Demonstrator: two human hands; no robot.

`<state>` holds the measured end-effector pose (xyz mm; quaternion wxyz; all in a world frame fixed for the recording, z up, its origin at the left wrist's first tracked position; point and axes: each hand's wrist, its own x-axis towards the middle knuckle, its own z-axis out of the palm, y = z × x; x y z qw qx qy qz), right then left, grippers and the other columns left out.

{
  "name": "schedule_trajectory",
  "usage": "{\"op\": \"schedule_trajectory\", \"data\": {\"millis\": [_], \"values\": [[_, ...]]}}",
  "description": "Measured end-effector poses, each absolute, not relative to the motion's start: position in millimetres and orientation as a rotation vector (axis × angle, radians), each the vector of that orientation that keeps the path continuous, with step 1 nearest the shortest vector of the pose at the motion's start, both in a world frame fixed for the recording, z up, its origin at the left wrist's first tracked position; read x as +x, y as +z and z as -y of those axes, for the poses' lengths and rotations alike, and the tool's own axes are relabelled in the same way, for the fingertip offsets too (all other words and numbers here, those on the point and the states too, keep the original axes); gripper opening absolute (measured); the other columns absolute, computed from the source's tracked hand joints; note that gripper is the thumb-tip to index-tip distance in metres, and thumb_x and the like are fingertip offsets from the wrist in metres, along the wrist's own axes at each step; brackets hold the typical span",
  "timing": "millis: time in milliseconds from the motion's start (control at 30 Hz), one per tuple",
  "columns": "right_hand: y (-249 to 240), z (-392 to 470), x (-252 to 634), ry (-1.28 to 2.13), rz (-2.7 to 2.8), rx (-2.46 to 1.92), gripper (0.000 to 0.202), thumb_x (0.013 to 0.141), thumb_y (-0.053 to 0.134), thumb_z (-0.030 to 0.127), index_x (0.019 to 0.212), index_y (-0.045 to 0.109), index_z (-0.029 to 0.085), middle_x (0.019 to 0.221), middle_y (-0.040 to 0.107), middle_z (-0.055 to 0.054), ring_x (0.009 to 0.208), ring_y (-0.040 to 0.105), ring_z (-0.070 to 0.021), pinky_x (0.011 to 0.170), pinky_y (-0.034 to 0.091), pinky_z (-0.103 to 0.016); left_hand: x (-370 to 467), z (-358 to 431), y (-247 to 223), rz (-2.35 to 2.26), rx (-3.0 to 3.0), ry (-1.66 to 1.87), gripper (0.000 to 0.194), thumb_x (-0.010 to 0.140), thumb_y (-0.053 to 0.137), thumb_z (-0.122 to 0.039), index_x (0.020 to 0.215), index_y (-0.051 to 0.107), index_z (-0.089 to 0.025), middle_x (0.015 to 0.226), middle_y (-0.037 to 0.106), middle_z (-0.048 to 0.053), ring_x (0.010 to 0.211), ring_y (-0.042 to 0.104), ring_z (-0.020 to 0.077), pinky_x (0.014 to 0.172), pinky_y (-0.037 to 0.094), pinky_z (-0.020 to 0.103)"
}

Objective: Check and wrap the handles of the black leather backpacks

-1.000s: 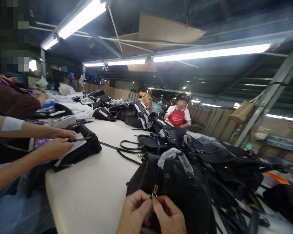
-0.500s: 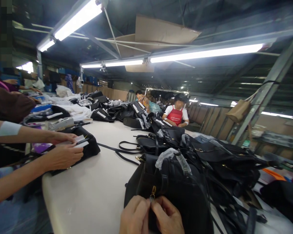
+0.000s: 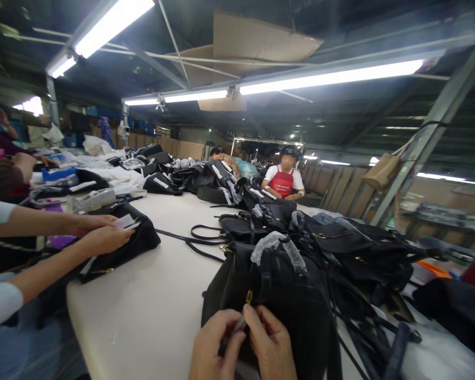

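Note:
A black backpack [image 3: 296, 306] stands on the table in front of me, its top handle [image 3: 277, 244] wrapped in clear plastic. At its front, a gold zipper slider [image 3: 249, 297] shows just above my fingertips. My left hand [image 3: 217, 343] is closed, with thumb and fingers pinching a zipper pull [image 3: 240, 323] that looks greyish and partly wrapped. Right beside it, my right hand [image 3: 271, 340] also pinches the pull close to the slider. Most of the pull is hidden by my fingers.
More black bags [image 3: 364, 253] with loose straps crowd the right side. At left, a co-worker's hands [image 3: 106, 232] hold a white card over another black bag [image 3: 142, 237]. Across the pale table [image 3: 142, 311] a person in a red apron [image 3: 282, 182] stands behind piled bags.
My left fingers have opened a little around the pull, showing more of it, and my right thumb has risen toward the slider. The co-worker's hands have shifted slightly with the card.

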<state>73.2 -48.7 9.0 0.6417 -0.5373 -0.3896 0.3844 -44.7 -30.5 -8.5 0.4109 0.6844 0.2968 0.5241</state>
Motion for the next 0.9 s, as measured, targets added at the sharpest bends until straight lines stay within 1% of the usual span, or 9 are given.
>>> {"op": "schedule_trajectory", "data": {"millis": [67,167,267,367,433,500,667,733,900], "values": [[11,50,73,0.858,0.91,-1.252,0.045,0.07,0.069,0.059,0.056,0.056,0.018,0.056,0.045,0.004,0.058,0.041,-0.0126,0.053,0.039,-0.023,-45,33,-9,-0.727,1.36,1.155,0.026,0.08,0.068,-0.043,0.093,0.064,-0.02,0.082,0.068,0.006,0.074,0.063,0.0187,0.064,0.049,0.025],[13,52,73,0.841,0.928,-1.277,0.044,0.073,0.067,0.057,0.055,0.055,0.019,0.053,0.045,0.005,0.054,0.041,-0.0121,0.049,0.038,-0.022,-46,35,-7,-0.64,1.13,0.996,0.046,0.069,0.074,-0.057,0.089,0.064,-0.016,0.077,0.067,0.005,0.07,0.062,0.0179,0.058,0.046,0.024],[15,53,71,0.826,0.934,-1.294,0.043,0.074,0.066,0.057,0.056,0.056,0.019,0.052,0.047,0.004,0.053,0.044,-0.0127,0.049,0.039,-0.022,-46,34,-2,-0.615,1.027,0.986,0.058,0.068,0.07,-0.066,0.093,0.067,-0.014,0.084,0.069,0.009,0.07,0.063,0.0176,0.058,0.049,0.025],[18,55,70,0.844,0.956,-1.281,0.045,0.074,0.064,0.059,0.054,0.054,0.02,0.049,0.045,0.004,0.05,0.045,-0.0127,0.048,0.04,-0.023,-45,29,2,-0.611,0.884,0.898,0.072,0.063,0.061,-0.079,0.078,0.07,-0.009,0.081,0.068,0.013,0.059,0.061,0.0159,0.047,0.047,0.024],[19,56,69,0.873,0.974,-1.278,0.046,0.074,0.064,0.06,0.055,0.053,0.02,0.048,0.044,0.005,0.048,0.043,-0.012,0.047,0.039,-0.023,-45,26,6,-0.604,0.859,0.829,0.071,0.062,0.064,-0.076,0.075,0.071,-0.007,0.073,0.068,0.013,0.054,0.059,0.014,0.045,0.045,0.022],[19,57,71,0.875,0.996,-1.293,0.046,0.075,0.062,0.061,0.057,0.054,0.019,0.05,0.045,0.005,0.049,0.042,-0.0119,0.046,0.038,-0.023,-45,24,11,-0.612,0.903,0.779,0.064,0.064,0.069,-0.069,0.075,0.071,-0.006,0.069,0.069,0.013,0.054,0.06,0.013,0.047,0.046,0.02],[13,56,77,0.711,1.11,-1.365,0.046,0.08,0.057,0.059,0.058,0.056,0.019,0.054,0.051,0.003,0.055,0.047,-0.0135,0.054,0.041,-0.023,-43,22,21,-0.715,0.989,0.76,0.052,0.06,0.075,-0.061,0.064,0.066,-0.01,0.063,0.069,0.01,0.05,0.06,0.0119,0.045,0.045,0.019],[9,55,80,0.639,1.157,-1.394,0.045,0.083,0.055,0.057,0.059,0.057,0.019,0.057,0.053,0.002,0.058,0.049,-0.0138,0.057,0.041,-0.023,-41,22,22,-0.732,0.994,0.778,0.05,0.059,0.077,-0.059,0.063,0.065,-0.011,0.062,0.07,0.009,0.049,0.06,0.0118,0.045,0.045,0.019],[2,52,82,0.634,1.142,-1.422,0.045,0.084,0.052,0.057,0.06,0.053,0.019,0.055,0.046,0.004,0.055,0.044,-0.0126,0.054,0.038,-0.024,-37,20,16,-0.699,0.936,0.721,0.047,0.055,0.079,-0.055,0.063,0.062,-0.012,0.059,0.068,0.006,0.047,0.059,0.0112,0.042,0.042,0.018]]}}
